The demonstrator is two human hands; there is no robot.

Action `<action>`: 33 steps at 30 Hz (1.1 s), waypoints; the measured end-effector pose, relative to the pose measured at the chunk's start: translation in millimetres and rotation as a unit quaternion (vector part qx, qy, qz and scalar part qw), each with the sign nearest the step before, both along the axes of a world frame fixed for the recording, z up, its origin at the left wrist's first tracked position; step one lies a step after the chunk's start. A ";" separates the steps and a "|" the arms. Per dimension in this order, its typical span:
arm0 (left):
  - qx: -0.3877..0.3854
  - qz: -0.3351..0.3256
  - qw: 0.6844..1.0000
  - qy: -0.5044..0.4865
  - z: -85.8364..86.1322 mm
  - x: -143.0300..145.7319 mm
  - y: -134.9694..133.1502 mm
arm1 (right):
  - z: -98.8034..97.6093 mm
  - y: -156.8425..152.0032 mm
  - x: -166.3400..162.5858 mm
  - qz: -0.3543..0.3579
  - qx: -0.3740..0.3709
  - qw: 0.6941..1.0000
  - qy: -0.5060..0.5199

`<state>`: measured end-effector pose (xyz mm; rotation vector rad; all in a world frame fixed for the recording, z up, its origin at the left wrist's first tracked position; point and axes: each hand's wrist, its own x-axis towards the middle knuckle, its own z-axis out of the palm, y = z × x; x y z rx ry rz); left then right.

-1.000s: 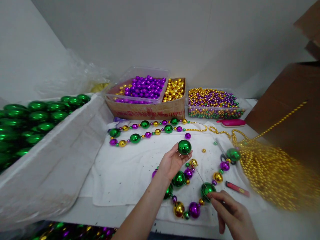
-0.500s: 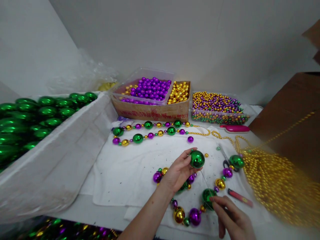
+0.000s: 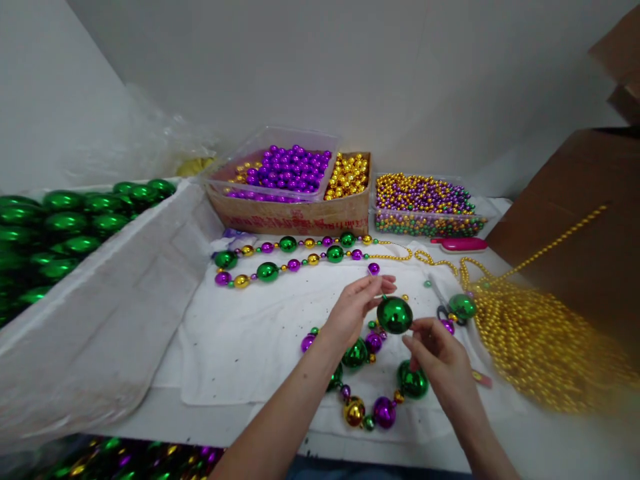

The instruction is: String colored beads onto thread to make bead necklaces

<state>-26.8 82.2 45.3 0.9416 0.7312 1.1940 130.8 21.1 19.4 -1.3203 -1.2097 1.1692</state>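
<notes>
A large shiny green bead (image 3: pixel 395 315) hangs in the air between my two hands. My left hand (image 3: pixel 357 300) is closed at its upper left end, where a small green bead (image 3: pixel 384 297) shows at the fingertips. At the lower right end, my right hand (image 3: pixel 435 347) pinches with thumb and forefinger; the thin thread seen there before is too fine to make out now. Below, a beaded strand with a purple bead (image 3: pixel 385 412), a gold bead (image 3: pixel 355 411) and another green bead (image 3: pixel 413 379) lies on the white cloth (image 3: pixel 240 347), partly hidden by my arms.
A white bin (image 3: pixel 145 293) of green beads stands left. Behind are a cardboard box (image 3: pixel 295 217) and a clear tub (image 3: pixel 430 223) of beads. A finished-looking necklace (image 3: pixel 267 272), scissors (image 3: pixel 443 293), a pink-handled tool (image 3: pixel 463 245) and a gold bead-chain heap (image 3: pixel 540 347) lie around.
My right hand has moved up from beside the lower strand to the large green bead's end. My left fingers have shifted to the bead's upper end. The view has shifted slightly.
</notes>
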 end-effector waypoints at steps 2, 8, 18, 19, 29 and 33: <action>0.056 0.023 0.998 0.032 16.5 -2.6 11.2 | 16.7 9.6 6.9 0.015 0.037 0.997 -0.060; 0.212 -0.020 0.974 0.080 70.5 9.2 26.1 | 77.2 19.1 16.0 -0.039 0.201 0.965 -0.163; 0.207 -0.078 0.975 0.034 85.0 21.9 33.9 | 80.4 36.5 30.1 0.020 0.076 0.990 0.115; 0.187 -0.086 0.978 0.045 73.9 20.7 39.6 | 83.9 35.6 36.3 -0.009 0.094 0.985 0.145; -0.002 -0.033 0.949 0.312 -62.8 48.3 98.8 | 52.3 1.0 65.5 -0.099 -0.022 0.966 0.237; -0.007 -0.037 0.948 0.316 -81.4 64.6 104.3 | 33.7 -9.8 73.8 -0.133 -0.044 0.959 0.245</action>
